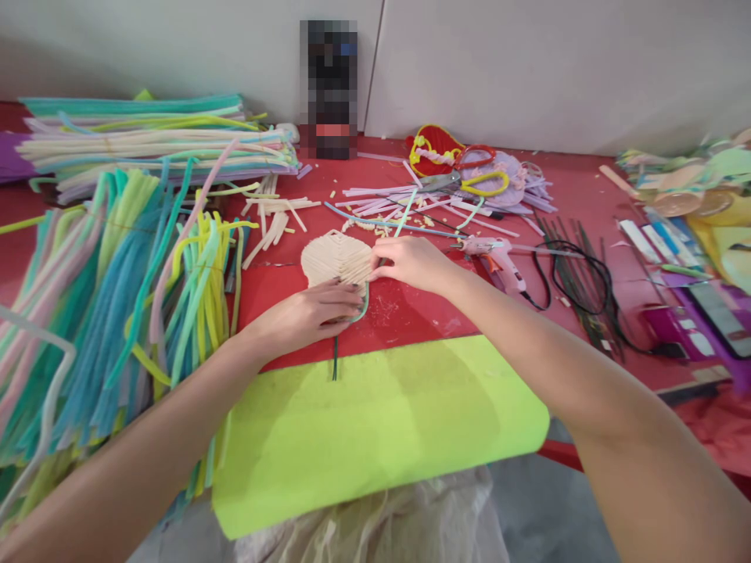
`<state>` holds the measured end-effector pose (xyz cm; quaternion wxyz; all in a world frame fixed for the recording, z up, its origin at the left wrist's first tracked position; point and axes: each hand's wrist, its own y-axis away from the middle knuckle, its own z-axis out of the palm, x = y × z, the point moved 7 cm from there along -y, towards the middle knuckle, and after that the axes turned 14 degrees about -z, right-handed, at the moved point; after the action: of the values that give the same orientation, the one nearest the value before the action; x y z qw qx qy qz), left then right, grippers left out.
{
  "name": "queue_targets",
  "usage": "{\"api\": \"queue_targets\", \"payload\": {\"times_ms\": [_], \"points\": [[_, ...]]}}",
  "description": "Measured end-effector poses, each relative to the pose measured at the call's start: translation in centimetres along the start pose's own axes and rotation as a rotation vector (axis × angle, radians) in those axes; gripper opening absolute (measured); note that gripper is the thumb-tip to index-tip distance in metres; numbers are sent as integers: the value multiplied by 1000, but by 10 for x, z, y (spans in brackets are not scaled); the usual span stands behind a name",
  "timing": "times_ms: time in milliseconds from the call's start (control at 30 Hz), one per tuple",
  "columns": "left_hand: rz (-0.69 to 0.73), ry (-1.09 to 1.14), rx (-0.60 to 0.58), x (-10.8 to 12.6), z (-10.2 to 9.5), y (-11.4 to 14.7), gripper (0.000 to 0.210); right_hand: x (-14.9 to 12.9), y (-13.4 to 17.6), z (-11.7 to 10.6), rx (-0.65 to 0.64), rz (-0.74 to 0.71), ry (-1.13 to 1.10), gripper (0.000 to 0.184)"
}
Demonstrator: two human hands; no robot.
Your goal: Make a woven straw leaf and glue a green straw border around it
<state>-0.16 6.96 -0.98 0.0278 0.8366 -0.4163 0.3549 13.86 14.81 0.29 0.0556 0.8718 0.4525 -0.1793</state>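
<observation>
A cream, ribbed, leaf-like shape (325,258) made of short chenille strips lies on the red table. A pale green rim shows along its lower right, and a dark thin stem (335,360) sticks out below. My left hand (310,313) lies across its lower part, thumb and fingers closed on it. At its right edge, my right hand (404,262) pinches with thumb and forefinger where the slanted cream strips end. What lies inside that pinch is mostly hidden by the fingers.
Chenille stem bundles (111,313) fill the left. Cut cream pieces (273,223) lie behind the shape. Yellow-handled scissors (469,184) rest on lilac stems. A pink glue gun (496,258) with a black cord (587,293) lies right. A yellow-green sheet (381,422) overhangs the front edge.
</observation>
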Motion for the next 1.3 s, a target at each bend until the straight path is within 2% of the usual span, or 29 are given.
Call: {"api": "queue_targets", "payload": {"times_ms": [933,1300], "points": [[-51,65,-32,-2,2,-2,20,0,-2,1,6,-16,26,12],[-48,21,-28,-3,1,-1,20,0,-1,0,0,-5,18,8]]}}
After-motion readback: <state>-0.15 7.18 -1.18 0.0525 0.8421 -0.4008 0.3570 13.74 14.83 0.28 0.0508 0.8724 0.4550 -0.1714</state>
